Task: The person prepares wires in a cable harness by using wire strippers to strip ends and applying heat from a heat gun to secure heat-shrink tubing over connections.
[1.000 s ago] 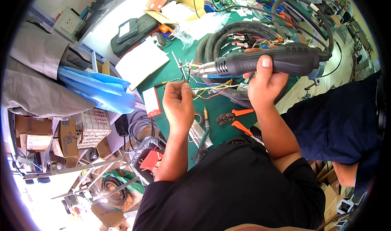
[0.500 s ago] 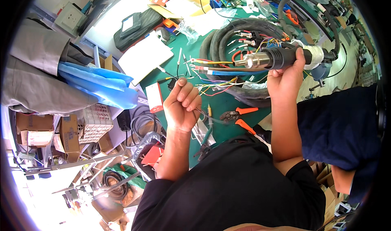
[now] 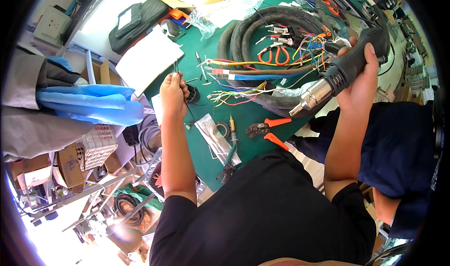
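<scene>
The right hand (image 3: 360, 87) is wrapped around a black heat gun (image 3: 349, 62), held up toward the right edge of the tabletop (image 3: 199, 50) – its metal nozzle (image 3: 313, 98) slants leftward and toward the near edge. The left hand (image 3: 173, 96) is closed, thumb and fingers pinching a thin black wire (image 3: 189, 110) near the left edge; a round black holder (image 3: 193, 97) sits just beside that hand.

An open notebook (image 3: 147, 62) lies at the left edge, beyond the left hand. A coil of thick black cable (image 3: 237, 41) fills the far right part, with a bundle of coloured wires (image 3: 234, 95) spreading from it toward the middle. Orange-handled pliers (image 3: 278, 122) lie by the near edge – to their left are a roll of tape (image 3: 228, 131) and a clear plastic bag (image 3: 212, 135).
</scene>
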Demonstrator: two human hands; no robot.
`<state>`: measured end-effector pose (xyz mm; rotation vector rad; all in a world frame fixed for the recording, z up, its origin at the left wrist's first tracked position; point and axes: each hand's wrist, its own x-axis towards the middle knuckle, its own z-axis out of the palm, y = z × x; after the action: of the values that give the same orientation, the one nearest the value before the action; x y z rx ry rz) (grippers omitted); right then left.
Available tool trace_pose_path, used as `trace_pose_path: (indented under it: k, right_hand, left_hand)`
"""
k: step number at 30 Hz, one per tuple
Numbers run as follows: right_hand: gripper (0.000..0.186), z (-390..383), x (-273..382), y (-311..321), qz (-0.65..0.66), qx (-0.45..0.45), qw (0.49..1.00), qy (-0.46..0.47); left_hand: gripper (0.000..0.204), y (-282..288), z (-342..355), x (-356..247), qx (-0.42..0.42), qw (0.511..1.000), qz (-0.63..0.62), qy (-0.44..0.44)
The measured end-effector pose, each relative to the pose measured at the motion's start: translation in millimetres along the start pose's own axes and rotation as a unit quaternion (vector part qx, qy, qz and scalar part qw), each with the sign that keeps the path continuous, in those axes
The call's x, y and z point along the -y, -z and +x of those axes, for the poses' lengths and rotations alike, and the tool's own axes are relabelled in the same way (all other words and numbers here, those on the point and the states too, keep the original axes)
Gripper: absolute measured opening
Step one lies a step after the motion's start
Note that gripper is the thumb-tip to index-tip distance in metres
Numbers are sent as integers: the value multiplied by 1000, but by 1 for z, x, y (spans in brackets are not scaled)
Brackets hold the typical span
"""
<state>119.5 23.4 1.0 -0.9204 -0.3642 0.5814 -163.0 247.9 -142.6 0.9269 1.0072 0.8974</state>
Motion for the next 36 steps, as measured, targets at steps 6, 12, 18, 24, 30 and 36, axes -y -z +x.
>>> trace_pose_path:
  k: [6,12,18,24,30,36]
  right_hand:
    - [39,9,-5,2,-27,29,999,13]
    - [45,24,-10,-7,-63,-27,997,47]
    - [50,38,-9,4,-101,18,993,62]
    - [50,45,-4,7,-93,64,992,54]
    - [54,47,13,-5,-211,16,972,106]
    - [55,24,50,-10,-230,68,961,135]
  left_hand:
    - [16,-7,94,30,-35,996,62,57]
    - [17,-2,194,48,-15,996,24,90]
    - [21,11,257,84,-92,985,99,104]
    - [34,18,264,88,-101,784,611,-35]
    - [40,-1,198,5,-125,795,538,-249]
    - [35,-34,83,-47,-37,906,350,-236]
